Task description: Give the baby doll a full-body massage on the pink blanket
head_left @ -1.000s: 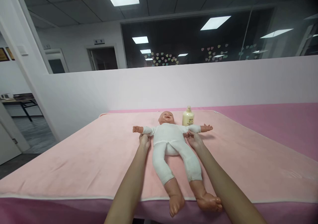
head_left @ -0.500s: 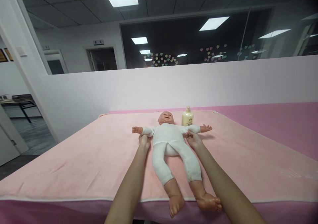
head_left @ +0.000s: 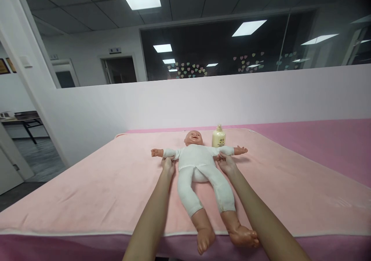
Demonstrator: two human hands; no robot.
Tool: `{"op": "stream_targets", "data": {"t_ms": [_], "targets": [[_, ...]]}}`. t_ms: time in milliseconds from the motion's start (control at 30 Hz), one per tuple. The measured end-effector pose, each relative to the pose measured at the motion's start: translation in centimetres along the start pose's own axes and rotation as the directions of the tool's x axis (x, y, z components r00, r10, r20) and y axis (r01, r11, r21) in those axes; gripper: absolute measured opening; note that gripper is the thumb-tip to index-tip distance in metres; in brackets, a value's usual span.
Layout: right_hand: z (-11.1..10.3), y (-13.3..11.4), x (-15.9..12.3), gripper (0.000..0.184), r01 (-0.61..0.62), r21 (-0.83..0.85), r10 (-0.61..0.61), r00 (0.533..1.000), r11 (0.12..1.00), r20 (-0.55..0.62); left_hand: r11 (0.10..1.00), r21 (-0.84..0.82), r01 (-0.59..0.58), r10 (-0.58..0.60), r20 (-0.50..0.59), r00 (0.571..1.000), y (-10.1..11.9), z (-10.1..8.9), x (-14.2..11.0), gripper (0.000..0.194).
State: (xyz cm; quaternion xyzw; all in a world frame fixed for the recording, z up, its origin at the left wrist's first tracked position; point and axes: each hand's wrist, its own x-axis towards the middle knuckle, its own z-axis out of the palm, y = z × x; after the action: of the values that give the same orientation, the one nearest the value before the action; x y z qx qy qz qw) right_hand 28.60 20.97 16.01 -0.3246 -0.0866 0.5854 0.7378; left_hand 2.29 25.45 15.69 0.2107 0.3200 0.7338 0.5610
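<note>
A baby doll (head_left: 195, 156) in a white cloth suit lies on its back, head at the far end and bare feet toward me, arms spread to both sides. My left hand (head_left: 168, 163) is closed around the doll's arm on the left, near the elbow. On the other side my right hand (head_left: 226, 163) grips the doll's arm on the right, its fingers curled under the white sleeve. Beyond that arm stands a pale yellow pump bottle (head_left: 218, 137), upright beside the doll's head.
A pink towel (head_left: 116, 191) is spread beneath the doll over a darker pink surface (head_left: 333, 141). Behind it rises a low white wall (head_left: 232, 99) with glass above. At the left are a door frame and a dark-legged table (head_left: 27, 126).
The doll's arm on the left has shifted slightly outward to the left, its hand a little lower. My hands stay in nearly the same places.
</note>
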Motion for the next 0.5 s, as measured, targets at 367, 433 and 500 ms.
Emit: {"op": "stream_targets", "data": {"t_ms": [367,433,500], "targets": [[-0.1,0.0,0.0,0.016,0.007,-0.023,-0.006,1.0,1.0,0.016,0.998,-0.012,0.064,-0.064,0.003,0.998,-0.1,-0.3,0.8,0.039],[-0.1,0.0,0.1,0.016,0.002,-0.015,-0.002,1.0,1.0,0.013,0.998,-0.006,0.07,-0.07,0.001,0.998,-0.3,-0.5,1.1,0.039],[-0.2,0.0,0.1,0.016,0.005,-0.009,-0.005,1.0,1.0,0.019,0.999,0.009,0.052,-0.052,0.013,0.999,-0.4,-0.6,1.3,0.038]]}}
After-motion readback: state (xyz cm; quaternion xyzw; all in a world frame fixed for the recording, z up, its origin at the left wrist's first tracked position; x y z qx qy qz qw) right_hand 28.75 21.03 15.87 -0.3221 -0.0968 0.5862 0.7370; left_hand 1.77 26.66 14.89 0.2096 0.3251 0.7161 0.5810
